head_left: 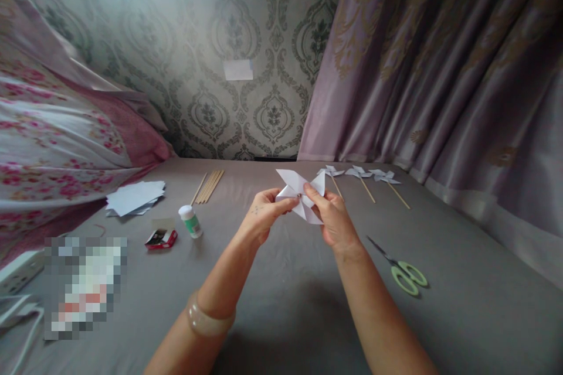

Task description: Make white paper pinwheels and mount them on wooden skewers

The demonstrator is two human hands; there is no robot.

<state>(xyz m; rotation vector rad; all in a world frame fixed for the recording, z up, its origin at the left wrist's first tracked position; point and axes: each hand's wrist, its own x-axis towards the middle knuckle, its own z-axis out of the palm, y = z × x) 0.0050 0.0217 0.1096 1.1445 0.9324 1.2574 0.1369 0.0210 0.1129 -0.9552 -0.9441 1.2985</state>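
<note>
A white paper pinwheel (294, 183) is held up in front of me between both hands, with a small dark pin head at its centre. My left hand (267, 214) grips its left side, the thumb pressing near the middle. On the opposite side my right hand (332, 215) pinches it, thumb on top beside the pin. The fingers behind the paper are mostly hidden. Three pinwheels on wooden sticks, one of them a white pinwheel (384, 176), lie beyond my right hand. Green-handled scissors (407, 275) rest on the grey cloth to the right of my right forearm.
Left of my hands are several wooden sticks (211, 186), a white-and-green bottle (190, 222), an opened small red box (160, 238) and a stack of white paper (135, 198). A power strip (21, 272) with cables and a blurred-out item (85, 290) lie farther left. Curtains hang on both sides.
</note>
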